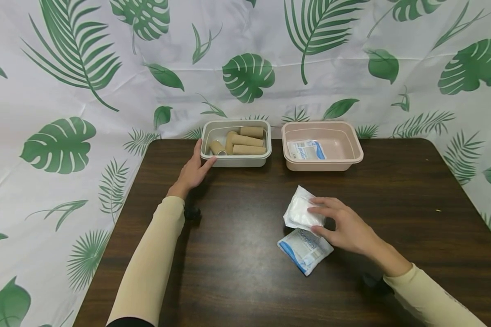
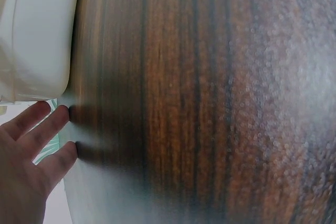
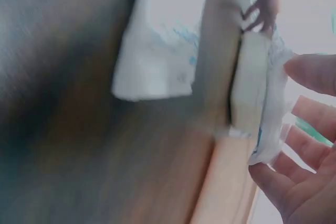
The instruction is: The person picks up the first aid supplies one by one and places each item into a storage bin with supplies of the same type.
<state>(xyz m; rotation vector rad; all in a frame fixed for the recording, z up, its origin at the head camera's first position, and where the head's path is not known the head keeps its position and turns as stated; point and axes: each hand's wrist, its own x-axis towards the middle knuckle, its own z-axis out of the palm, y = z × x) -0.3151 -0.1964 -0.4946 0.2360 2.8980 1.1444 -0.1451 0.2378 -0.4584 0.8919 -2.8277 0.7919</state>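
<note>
My right hand (image 1: 345,227) pinches a white square surgical packet (image 1: 304,211) by its edge, plain side up. In the right wrist view the packet (image 3: 272,108) is seen edge-on between thumb and fingers. A second surgical packet (image 1: 307,252), white with a blue band, lies on the table just below it. My left hand (image 1: 192,172) rests against the left front corner of a white bin (image 1: 239,161), thumb at the front rim. The left wrist view has its fingers (image 2: 50,129) extended beside the bin. Several tan cardboard tubes (image 1: 247,141) lie inside that bin.
A pink bin (image 1: 323,165) stands to the right of the white one, with a surgical packet (image 1: 307,150) inside it. Both bins are near the back edge of the dark wooden table (image 1: 229,272). Behind hangs a leaf-print cloth (image 1: 188,104).
</note>
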